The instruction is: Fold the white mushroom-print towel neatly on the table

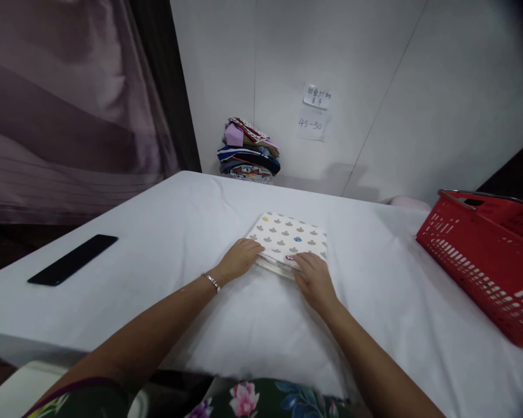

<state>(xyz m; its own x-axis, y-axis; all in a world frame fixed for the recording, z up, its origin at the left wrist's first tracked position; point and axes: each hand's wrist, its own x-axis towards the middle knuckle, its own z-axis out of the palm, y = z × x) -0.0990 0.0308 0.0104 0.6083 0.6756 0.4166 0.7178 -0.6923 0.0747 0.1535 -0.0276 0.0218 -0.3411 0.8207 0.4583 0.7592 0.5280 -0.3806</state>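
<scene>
The folded white cloth printed with small grey shapes (pixel 290 235) lies straight ahead of me on the white-covered table (pixel 165 232), just beyond my fingertips, and both hands meet it at its near edge. It is a flat, stacked rectangle, and its longer side seems to run across me from left to right. It is turned slightly, so the right end of the near edge sits closer to me than the left.

My left hand (pixel 240 257), with a thin silver bracelet (pixel 211 282) at the wrist, rests at the near-left corner. Its fingers are loosely curled against the layered edge, and I cannot tell whether they pinch the layers or only touch them. My right hand (pixel 312 280) lies flatter on the near-right corner, fingers spread forward on the cloth and holding nothing. Neither hand is clearly nearer, and the cloth sits between them and a little ahead.

A slim black phone (pixel 73 259) lies well apart to my left. A red plastic basket (pixel 483 249) stands to my right. A pile of folded coloured garments (pixel 249 152) sits against the wall at the table's far edge.
</scene>
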